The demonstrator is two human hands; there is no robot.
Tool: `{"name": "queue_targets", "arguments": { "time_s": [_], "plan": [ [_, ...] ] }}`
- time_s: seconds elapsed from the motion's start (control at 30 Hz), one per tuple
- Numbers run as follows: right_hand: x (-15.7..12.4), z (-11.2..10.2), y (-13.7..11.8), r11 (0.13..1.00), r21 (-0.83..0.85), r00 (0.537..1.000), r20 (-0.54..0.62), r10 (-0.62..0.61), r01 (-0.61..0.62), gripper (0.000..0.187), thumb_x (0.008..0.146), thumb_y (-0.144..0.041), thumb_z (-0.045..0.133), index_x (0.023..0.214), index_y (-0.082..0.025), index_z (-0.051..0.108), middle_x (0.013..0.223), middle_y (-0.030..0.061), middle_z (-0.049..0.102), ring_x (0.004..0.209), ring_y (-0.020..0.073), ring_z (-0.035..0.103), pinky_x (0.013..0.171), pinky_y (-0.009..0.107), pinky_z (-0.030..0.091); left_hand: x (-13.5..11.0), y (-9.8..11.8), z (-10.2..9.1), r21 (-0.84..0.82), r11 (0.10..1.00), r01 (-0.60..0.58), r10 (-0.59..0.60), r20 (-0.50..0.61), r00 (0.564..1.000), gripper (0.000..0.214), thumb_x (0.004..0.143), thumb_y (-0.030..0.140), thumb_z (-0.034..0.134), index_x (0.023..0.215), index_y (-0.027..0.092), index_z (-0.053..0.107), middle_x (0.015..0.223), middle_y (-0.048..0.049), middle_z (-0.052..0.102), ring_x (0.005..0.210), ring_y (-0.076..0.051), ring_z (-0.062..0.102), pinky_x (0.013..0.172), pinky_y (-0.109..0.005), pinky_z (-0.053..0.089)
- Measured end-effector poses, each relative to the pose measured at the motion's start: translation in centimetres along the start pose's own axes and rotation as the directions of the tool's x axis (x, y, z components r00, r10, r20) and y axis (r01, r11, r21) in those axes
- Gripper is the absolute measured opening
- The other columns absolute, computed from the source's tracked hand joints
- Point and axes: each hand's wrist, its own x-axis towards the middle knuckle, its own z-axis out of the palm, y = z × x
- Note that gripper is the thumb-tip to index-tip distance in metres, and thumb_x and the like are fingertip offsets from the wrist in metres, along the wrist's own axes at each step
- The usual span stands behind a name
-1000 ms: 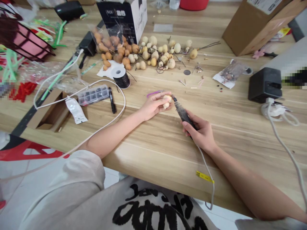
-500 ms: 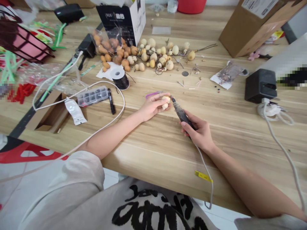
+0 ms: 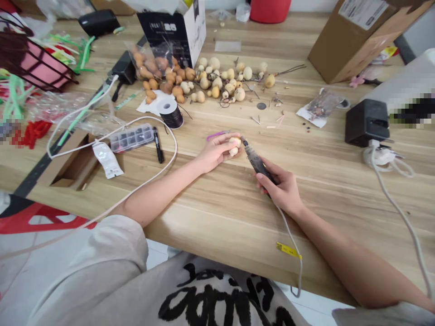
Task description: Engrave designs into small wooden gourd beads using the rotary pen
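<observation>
Sitting in fingertip pinch of left hand (image 3: 215, 154), pale gourd (image 3: 234, 151); right hand (image 3: 284, 189) clasping rotary tool (image 3: 253, 159).

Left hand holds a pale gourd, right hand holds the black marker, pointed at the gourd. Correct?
Not quite: the right hand holds a corded handheld tool, not the black marker, which lies beside the clear compartment box. The head view shows it. The rest stands: the left hand holds the pale gourd, and the tool points at it.
</observation>
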Motion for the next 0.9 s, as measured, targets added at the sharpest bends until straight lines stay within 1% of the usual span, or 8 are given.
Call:
{"name": "queue_targets", "arguments": {
  "time_s": [0.13, 0.3, 0.43, 0.5, 0.57, 0.63, 0.77, 0.9],
  "plan": [
    [-0.06, -0.01, -0.03, 1.000, -0.002, 1.000, -0.003, 0.003, -0.003, 0.057, 0.085, -0.039, 0.069, 0.137, -0.017, 0.062, 0.072, 0.0003, 0.066, 0.053, 0.0129, 0.058, 0.048, 0.028, 0.052, 0.06, -0.02, -0.03, 0.003, 1.000, -0.002, 0.002, -0.002, 1.000, 0.025, 0.077, 0.014, 0.077, 0.101, 0.014, 0.069, 0.079, 0.0000, 0.073, 0.067, -0.008, 0.067, 0.092, -0.034, 0.057],
    [0.05, -0.09, -0.06, 0.998, -0.062, 1.000, -0.007, -0.015, 0.014, 0.058, 0.082, -0.037, 0.070, 0.135, -0.017, 0.063, 0.084, 0.0050, 0.072, 0.056, 0.0137, 0.060, 0.050, 0.030, 0.053, 0.09, -0.03, -0.05, 0.007, 1.000, -0.004, 0.004, -0.005, 1.000, 0.024, 0.078, 0.013, 0.076, 0.102, 0.014, 0.069, 0.079, -0.0004, 0.074, 0.068, -0.008, 0.069, 0.091, -0.034, 0.057],
    [0.19, -0.11, -0.13, 0.995, -0.092, 0.999, 0.002, -0.035, 0.036, 0.064, 0.077, -0.035, 0.074, 0.137, -0.016, 0.062, 0.095, 0.0087, 0.076, 0.074, 0.0210, 0.070, 0.060, 0.035, 0.059, 0.14, -0.09, -0.12, 0.016, 1.000, -0.003, 0.003, -0.010, 1.000, 0.027, 0.078, 0.016, 0.077, 0.104, 0.014, 0.069, 0.079, -0.0003, 0.073, 0.070, -0.009, 0.070, 0.092, -0.034, 0.057],
    [0.22, -0.09, -0.18, 0.995, -0.090, 0.999, 0.009, -0.031, 0.032, 0.065, 0.076, -0.034, 0.073, 0.137, -0.015, 0.062, 0.097, 0.0096, 0.076, 0.082, 0.0239, 0.071, 0.065, 0.037, 0.060, 0.19, -0.13, -0.17, 0.012, 1.000, -0.006, 0.006, -0.012, 1.000, 0.026, 0.079, 0.015, 0.076, 0.104, 0.014, 0.069, 0.079, -0.0008, 0.074, 0.072, -0.009, 0.070, 0.092, -0.034, 0.057],
    [0.20, -0.06, -0.20, 0.995, -0.093, 0.999, 0.006, -0.036, 0.036, 0.063, 0.077, -0.034, 0.072, 0.136, -0.015, 0.063, 0.098, 0.0100, 0.076, 0.083, 0.0243, 0.071, 0.064, 0.037, 0.060, 0.23, -0.15, -0.19, 0.008, 1.000, -0.005, 0.005, -0.013, 1.000, 0.025, 0.079, 0.014, 0.075, 0.103, 0.014, 0.069, 0.080, -0.0014, 0.074, 0.072, -0.010, 0.071, 0.090, -0.033, 0.057],
    [0.14, -0.04, -0.21, 0.994, -0.096, 0.999, -0.004, -0.046, 0.046, 0.061, 0.078, -0.035, 0.072, 0.135, -0.015, 0.064, 0.098, 0.0096, 0.076, 0.078, 0.0221, 0.070, 0.059, 0.034, 0.058, 0.25, -0.16, -0.16, 0.005, 1.000, -0.004, 0.004, -0.011, 1.000, 0.025, 0.078, 0.013, 0.075, 0.103, 0.014, 0.069, 0.080, -0.0017, 0.074, 0.072, -0.010, 0.071, 0.088, -0.032, 0.058],
    [0.01, -0.05, -0.25, 0.997, -0.070, 0.999, 0.002, -0.036, 0.036, 0.057, 0.083, -0.037, 0.070, 0.136, -0.019, 0.063, 0.088, 0.0052, 0.074, 0.057, 0.0138, 0.061, 0.051, 0.030, 0.054, 0.26, -0.16, -0.05, -0.003, 1.000, 0.000, 0.000, -0.016, 1.000, 0.025, 0.077, 0.014, 0.077, 0.100, 0.014, 0.069, 0.081, -0.0017, 0.075, 0.074, -0.010, 0.071, 0.086, -0.031, 0.058],
    [0.08, -0.09, -0.32, 0.998, 0.025, 0.997, 0.051, -0.064, 0.063, 0.065, 0.089, -0.043, 0.065, 0.149, -0.023, 0.049, 0.093, 0.0054, 0.074, 0.055, 0.0114, 0.059, 0.048, 0.026, 0.052, 0.27, -0.09, -0.05, -0.004, 1.000, 0.008, -0.008, -0.014, 1.000, 0.027, 0.076, 0.016, 0.079, 0.101, 0.014, 0.068, 0.089, -0.0034, 0.076, 0.077, -0.012, 0.073, 0.088, -0.033, 0.058]
  ]
}}
